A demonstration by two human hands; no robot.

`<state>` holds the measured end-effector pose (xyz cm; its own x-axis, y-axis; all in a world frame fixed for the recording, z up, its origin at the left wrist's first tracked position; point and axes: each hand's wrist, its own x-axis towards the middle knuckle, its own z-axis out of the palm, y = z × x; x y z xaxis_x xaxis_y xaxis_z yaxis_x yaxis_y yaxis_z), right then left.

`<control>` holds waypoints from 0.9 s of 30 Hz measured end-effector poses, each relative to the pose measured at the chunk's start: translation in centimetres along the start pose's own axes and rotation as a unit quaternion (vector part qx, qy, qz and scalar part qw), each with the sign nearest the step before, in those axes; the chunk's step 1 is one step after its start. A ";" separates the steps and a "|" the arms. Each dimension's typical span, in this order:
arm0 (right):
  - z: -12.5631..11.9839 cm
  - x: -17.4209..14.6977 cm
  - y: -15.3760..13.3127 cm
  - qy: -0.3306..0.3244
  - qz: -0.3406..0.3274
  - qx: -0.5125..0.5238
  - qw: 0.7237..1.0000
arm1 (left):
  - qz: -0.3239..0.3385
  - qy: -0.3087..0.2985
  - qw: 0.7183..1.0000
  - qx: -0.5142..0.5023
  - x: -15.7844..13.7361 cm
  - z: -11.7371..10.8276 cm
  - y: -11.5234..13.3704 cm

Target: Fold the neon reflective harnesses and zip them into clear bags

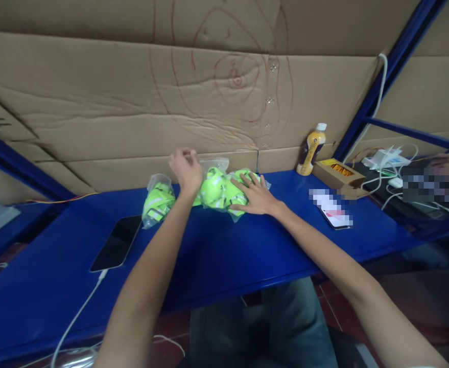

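Observation:
Several clear plastic bags with folded neon-green reflective fabric, which looks like safety vests, lie in a row along the back of the blue table. My right hand (258, 196) rests with spread fingers on the rightmost bag (236, 192). Touching that one is a middle bag (213, 187), its clear top edge standing up against the cardboard. My left hand (186, 169) is raised between the middle bag and the left bag (158, 202), fingers loosely curled and thumb apart, with nothing visible in it. My left wrist hides part of the green fabric behind it.
A black phone (117, 243) on a white cable lies at left. To the right are a second phone (330, 208), a juice bottle (311, 149) and an open cardboard box (337, 175). Cardboard (113, 97) walls the back; blue posts (385, 76) frame both sides. Another person's hand (448, 168) shows far right.

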<state>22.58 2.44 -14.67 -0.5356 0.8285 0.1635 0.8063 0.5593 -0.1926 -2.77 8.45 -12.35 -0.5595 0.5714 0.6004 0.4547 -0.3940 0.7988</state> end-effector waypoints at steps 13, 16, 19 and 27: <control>0.3 -2.4 -0.5 0.004 0.193 -0.054 0.980 | 0.149 -0.335 0.917 0.158 -10.6 -5.1 2.4; 0.5 -3.2 0.3 0.024 0.203 -0.071 0.976 | 0.070 -0.256 0.941 0.212 -10.2 -3.0 2.0; 0.6 -3.8 1.4 0.044 0.209 -0.087 0.973 | 0.007 -0.201 0.953 0.226 -9.3 -0.6 1.7; -0.6 -3.7 4.3 0.034 0.218 -0.057 0.974 | 0.321 -0.349 0.864 0.168 -11.4 -2.8 3.9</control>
<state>28.23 1.77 -15.49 -0.1208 0.9807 0.1538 0.9780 0.1441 -0.1509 3.43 -1.61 -15.95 0.3846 0.6543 0.6511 0.7574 -0.6269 0.1826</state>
